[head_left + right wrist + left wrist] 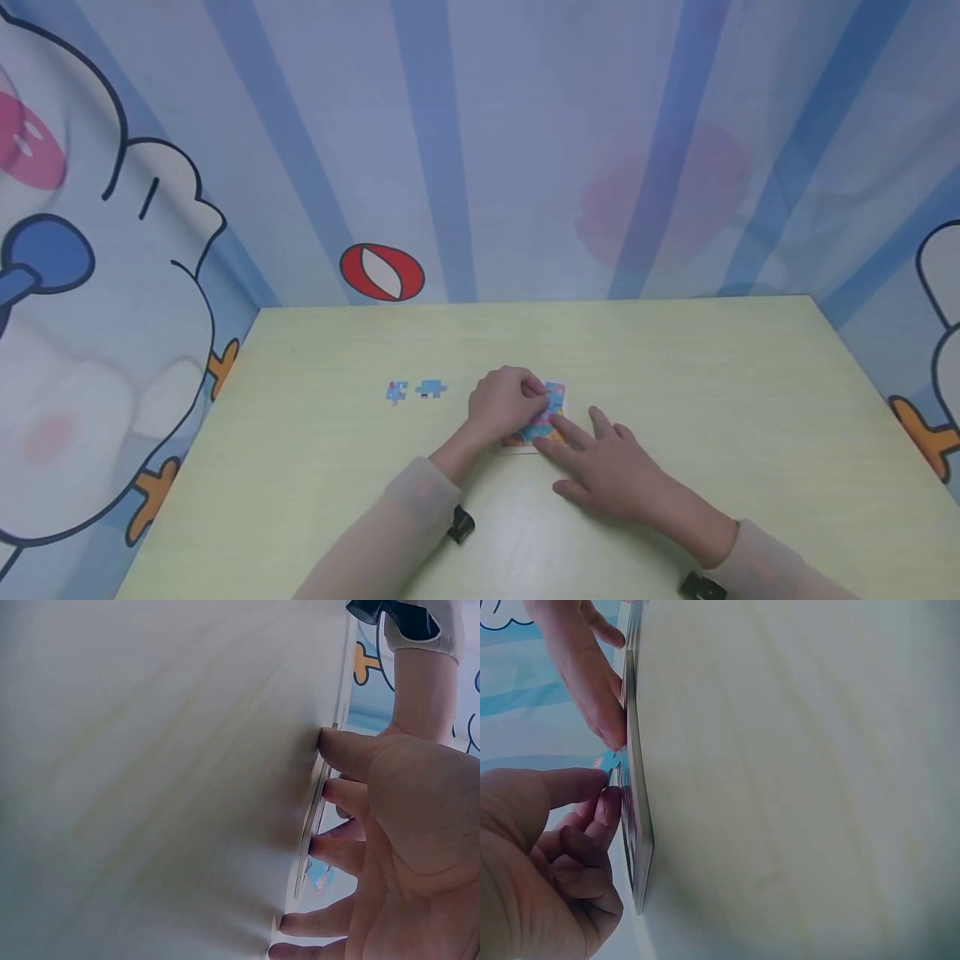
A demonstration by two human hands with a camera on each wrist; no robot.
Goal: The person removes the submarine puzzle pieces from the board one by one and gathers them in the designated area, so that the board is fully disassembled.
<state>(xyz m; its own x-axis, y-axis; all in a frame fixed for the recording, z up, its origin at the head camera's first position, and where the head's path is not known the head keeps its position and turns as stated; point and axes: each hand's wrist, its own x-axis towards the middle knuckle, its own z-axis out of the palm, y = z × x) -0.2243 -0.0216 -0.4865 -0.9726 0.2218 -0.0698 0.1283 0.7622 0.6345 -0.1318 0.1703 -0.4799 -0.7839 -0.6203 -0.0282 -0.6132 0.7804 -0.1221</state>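
Note:
A small jigsaw puzzle (554, 397) in a thin, light-edged tray lies near the middle of the table, its picture blue, pink and orange. My left hand (504, 406) covers much of its left side. Between thumb and fingertip that hand pinches a blue puzzle piece (612, 760), held at the puzzle's surface. My right hand (611, 471) is spread out, with fingertips on the puzzle's right and near part; its thumb touches the table in the right wrist view. To the left lie two loose puzzle pieces, a blue-and-pink one (397, 391) and a blue one (432, 388).
The pale wooden table (697, 375) reaches back to a blue striped cloth backdrop (525, 150) with cartoon figures. Both sleeves carry a black wrist device, the left one (461, 526) close above the tabletop.

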